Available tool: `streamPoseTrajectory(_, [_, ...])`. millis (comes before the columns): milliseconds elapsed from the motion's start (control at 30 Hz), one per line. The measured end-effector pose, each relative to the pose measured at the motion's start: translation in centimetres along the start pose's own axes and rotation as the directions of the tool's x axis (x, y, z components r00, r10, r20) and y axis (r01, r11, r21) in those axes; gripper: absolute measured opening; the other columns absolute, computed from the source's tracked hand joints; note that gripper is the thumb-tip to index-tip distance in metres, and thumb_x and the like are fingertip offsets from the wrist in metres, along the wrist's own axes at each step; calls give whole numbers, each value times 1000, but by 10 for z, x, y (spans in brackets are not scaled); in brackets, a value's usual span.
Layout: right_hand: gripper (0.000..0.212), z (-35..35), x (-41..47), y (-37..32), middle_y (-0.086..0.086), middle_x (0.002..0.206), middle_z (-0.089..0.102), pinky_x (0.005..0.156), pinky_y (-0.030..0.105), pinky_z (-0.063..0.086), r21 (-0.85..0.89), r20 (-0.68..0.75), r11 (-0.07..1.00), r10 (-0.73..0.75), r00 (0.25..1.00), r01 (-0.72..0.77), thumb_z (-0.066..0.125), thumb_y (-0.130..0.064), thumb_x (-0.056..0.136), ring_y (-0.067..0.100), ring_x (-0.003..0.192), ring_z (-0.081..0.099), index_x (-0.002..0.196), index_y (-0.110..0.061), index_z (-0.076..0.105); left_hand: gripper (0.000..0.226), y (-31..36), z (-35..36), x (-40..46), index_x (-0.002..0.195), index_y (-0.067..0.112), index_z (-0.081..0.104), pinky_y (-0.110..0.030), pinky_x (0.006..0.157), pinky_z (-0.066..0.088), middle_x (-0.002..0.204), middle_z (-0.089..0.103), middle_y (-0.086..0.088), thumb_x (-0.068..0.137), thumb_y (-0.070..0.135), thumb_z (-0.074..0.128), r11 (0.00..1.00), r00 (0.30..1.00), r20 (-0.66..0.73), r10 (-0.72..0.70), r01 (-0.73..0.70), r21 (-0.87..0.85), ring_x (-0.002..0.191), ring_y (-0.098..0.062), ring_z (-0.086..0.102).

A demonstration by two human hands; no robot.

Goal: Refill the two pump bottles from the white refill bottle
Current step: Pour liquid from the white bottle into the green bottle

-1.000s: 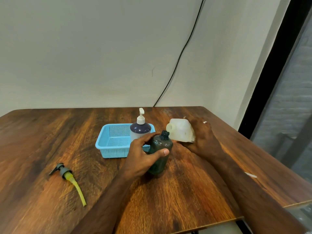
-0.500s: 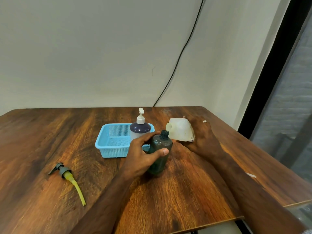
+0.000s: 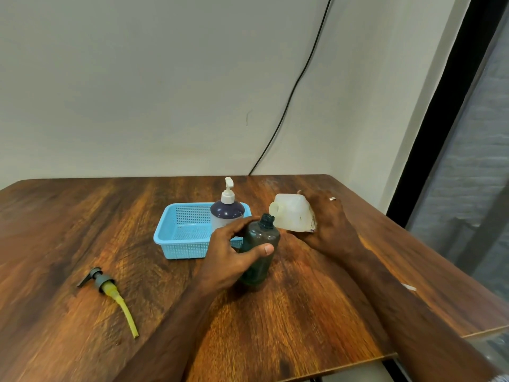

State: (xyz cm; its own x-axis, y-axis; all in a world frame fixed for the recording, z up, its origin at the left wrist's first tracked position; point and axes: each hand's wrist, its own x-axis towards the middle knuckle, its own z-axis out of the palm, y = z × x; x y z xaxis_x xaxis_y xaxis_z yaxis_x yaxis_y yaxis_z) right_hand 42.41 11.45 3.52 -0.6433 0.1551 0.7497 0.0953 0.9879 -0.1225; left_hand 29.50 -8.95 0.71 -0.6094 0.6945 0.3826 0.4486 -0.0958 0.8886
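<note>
My left hand (image 3: pixel 234 255) is wrapped around the dark bottle (image 3: pixel 260 250), which stands upright on the table (image 3: pixel 82 216) near the middle. Its pump is off, so its neck is open. My right hand (image 3: pixel 329 224) holds the white refill bottle (image 3: pixel 293 213), tipped on its side at about 2 o'clock from the dark bottle. The white bottle's open mouth points left and sits just beside the dark bottle's neck.

I think I am at the pouring step for the first bottle. I cannot see any stream of liquid, and the dark plastic hides how full it is, so maybe nothing has gone in yet.

The pump (image 3: pixel 106 290) that came off lies on the table far away at 9 o'clock, with its yellow tube pointing toward me. It must go back on later.

The second pump bottle (image 3: pixel 227 213) stands in the blue basket (image 3: pixel 176 238) at 11 o'clock, with its pump on top. That one looks not yet started.

There is lots of open table near me and to the left. The right table edge is near my right arm, and the basket is close behind my left hand.
</note>
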Motion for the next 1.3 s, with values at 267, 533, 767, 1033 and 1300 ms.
streamPoseTrajectory(267, [76, -2, 0, -4, 15, 121, 63, 85, 33, 39, 24, -30, 1000, -8, 1000, 9, 80, -44, 70, 16, 108, 46, 131, -13, 49, 51, 0, 0, 0, 117, 43, 59, -12, 83, 41, 117, 63, 24, 73, 35, 84, 1000, 1000, -4, -7, 7, -17, 112, 5, 56])
streamPoseTrajectory(533, [73, -5, 3, -4, 14, 120, 64, 88, 21, 33, 23, -11, 999, -30, 1000, 30, 81, -43, 70, 12, 108, 46, 129, -13, 50, 49, 1, -1, -1, 114, 44, 60, -10, 84, 40, 116, 64, 23, 73, 34, 85, 1000, 1000, -6, 8, -8, -17, 113, 2, 57])
streamPoseTrajectory(767, [75, -6, 2, -5, 15, 120, 64, 88, 27, 38, 26, 3, 999, -25, 1000, 25, 80, -43, 70, 18, 108, 53, 131, -9, 52, 48, 1, -1, -1, 113, 45, 60, -13, 85, 42, 116, 65, 23, 72, 36, 84, 1000, 1000, -9, 9, -9, -25, 113, 0, 58])
streamPoseTrajectory(1033, [76, -7, 2, -7, 16, 120, 64, 90, 43, 45, 25, 10, 1000, -19, 1000, 19, 80, -42, 69, 34, 105, 62, 131, -14, 48, 48, 4, -1, -2, 111, 48, 58, -11, 81, 41, 115, 63, 25, 74, 33, 84, 1000, 1000, -3, 2, -2, -22, 111, 5, 56])
streamPoseTrajectory(1300, [76, -6, 2, -6, 17, 121, 63, 90, 44, 45, 21, 25, 1000, -14, 1000, 14, 80, -43, 69, 36, 105, 62, 131, -16, 46, 46, 7, -2, -3, 107, 51, 58, -7, 77, 41, 111, 62, 29, 74, 32, 84, 1000, 1000, -4, 11, -11, -19, 108, 14, 55])
